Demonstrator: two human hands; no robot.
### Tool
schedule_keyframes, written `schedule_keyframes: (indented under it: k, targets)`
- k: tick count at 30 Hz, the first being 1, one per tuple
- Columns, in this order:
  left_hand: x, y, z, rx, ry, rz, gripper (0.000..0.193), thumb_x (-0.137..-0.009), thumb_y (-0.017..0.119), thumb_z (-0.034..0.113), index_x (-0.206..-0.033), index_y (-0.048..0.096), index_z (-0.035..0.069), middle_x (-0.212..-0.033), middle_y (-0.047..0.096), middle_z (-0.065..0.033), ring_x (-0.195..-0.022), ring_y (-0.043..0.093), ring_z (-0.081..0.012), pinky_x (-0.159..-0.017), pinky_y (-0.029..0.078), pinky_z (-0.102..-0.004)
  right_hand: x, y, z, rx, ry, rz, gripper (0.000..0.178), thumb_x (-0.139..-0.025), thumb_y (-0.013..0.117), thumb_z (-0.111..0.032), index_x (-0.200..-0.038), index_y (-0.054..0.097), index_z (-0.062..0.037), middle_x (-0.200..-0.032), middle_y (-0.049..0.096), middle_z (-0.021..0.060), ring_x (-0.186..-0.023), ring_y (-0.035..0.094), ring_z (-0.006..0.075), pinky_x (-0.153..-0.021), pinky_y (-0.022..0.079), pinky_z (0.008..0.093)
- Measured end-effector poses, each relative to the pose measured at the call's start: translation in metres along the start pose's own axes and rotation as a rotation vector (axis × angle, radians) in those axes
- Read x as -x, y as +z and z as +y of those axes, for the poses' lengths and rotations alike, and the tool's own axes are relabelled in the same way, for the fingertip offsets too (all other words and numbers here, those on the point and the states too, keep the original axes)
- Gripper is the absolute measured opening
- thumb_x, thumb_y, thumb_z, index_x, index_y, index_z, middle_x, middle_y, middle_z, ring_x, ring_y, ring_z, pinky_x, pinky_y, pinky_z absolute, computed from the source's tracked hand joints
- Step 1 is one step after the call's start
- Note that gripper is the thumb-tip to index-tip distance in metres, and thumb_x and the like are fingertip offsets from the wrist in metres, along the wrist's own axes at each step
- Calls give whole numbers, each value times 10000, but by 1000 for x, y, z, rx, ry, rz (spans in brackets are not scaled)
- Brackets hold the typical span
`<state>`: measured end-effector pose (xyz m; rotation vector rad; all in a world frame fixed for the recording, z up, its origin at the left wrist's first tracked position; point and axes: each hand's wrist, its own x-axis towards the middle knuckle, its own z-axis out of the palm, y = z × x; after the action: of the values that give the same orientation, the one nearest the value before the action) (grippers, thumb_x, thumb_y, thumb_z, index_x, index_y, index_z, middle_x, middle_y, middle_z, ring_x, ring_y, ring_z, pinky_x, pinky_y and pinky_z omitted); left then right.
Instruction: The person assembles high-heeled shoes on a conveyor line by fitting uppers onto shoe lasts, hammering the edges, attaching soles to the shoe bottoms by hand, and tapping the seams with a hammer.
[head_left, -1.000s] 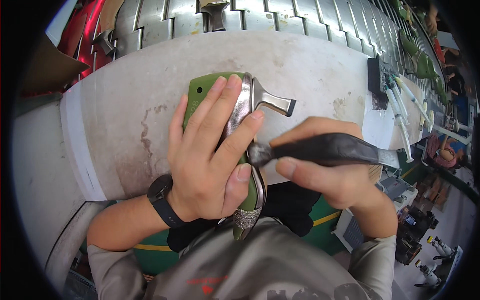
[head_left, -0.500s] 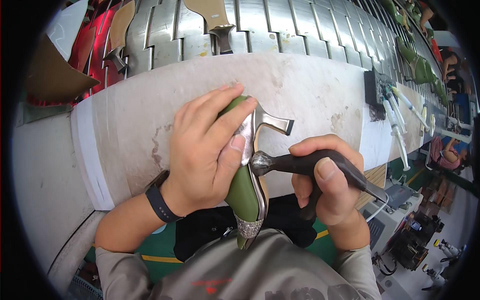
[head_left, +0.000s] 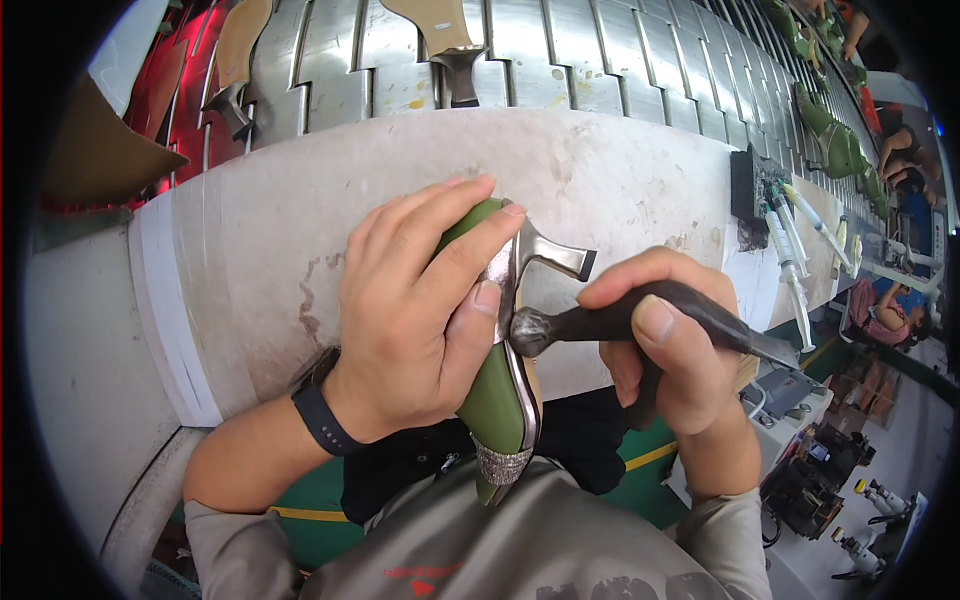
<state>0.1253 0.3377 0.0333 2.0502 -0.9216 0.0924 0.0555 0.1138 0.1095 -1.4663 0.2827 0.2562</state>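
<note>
A green high-heeled shoe (head_left: 495, 400) with a silvery side panel and a glittery toe band lies on its side, heel pointing right and toe toward my body. My left hand (head_left: 410, 290) is closed over its upper and back part, thumb on the silvery panel. A metallic heel (head_left: 555, 252) with a dark tip sticks out past my fingertips. Closed round the dark handles of a pair of pincers (head_left: 600, 325), my right hand (head_left: 690, 340) keeps their rounded metal head against the shoe's edge, beside the sole. Whether the jaws grip anything is hidden.
Beyond the pale, stained worktable (head_left: 260, 250) runs a slatted metal conveyor (head_left: 580, 60) carrying tan heeled soles (head_left: 435, 30) and green shoes (head_left: 835, 140). Several syringes (head_left: 790, 245) lie beside a black block (head_left: 747, 190) at the right. Brown sheet material (head_left: 100, 150) hangs at the left.
The shoe, both hands and the pincers have shifted slightly right. The pincers' head stays by the shoe's edge. Soles on the conveyor appear a little further right.
</note>
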Motion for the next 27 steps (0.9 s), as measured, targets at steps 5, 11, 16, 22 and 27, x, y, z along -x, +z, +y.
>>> schedule_keyframes:
  k: [5, 11, 16, 22, 27]
  targets:
    - [0, 0, 3, -5, 19, 14, 456, -941, 531, 112, -1346, 667, -47, -1416, 627, -250, -1301, 587, -435, -1130, 424, -498, 7, 2, -6, 31, -52, 1, 249, -985, 646, -145, -1057, 710, 85, -645, 626, 27, -464, 508, 65, -446, 395, 232]
    - [4, 2, 7, -17, 11, 25, 450, -946, 527, 111, -1343, 669, -45, -1417, 627, -254, -1290, 590, -439, -1129, 426, -501, -7, 0, -19, 120, 116, -59, 294, -1002, 666, -239, -1001, 725, 49, -566, 568, 2, -458, 515, 68, -435, 399, 245]
    - [4, 7, 11, 28, 28, 98, 433, -907, 623, 94, -1328, 691, 21, -1357, 659, -200, -1234, 612, -393, -1066, 441, -474, 16, 4, -11, 185, -55, -15, 313, -1006, 663, -274, -993, 717, 33, -556, 564, 10, -453, 510, 69, -441, 405, 251]
    - [8, 5, 12, 31, 16, 102, 428, -918, 618, 128, -1330, 698, 41, -1373, 660, -201, -1238, 612, -393, -1074, 439, -465, 17, 7, -2, 121, -26, 19, 338, -1012, 665, -318, -977, 734, 11, -555, 566, 19, -442, 515, 83, -434, 413, 251]
    - [10, 6, 12, 43, 29, 118, 426, -924, 617, 140, -1331, 699, 45, -1371, 666, -205, -1234, 616, -394, -1079, 443, -458, 72, 3, 15, -86, 11, 90, 284, -1024, 651, -228, -1033, 720, 48, -584, 586, 22, -456, 517, 87, -443, 420, 249]
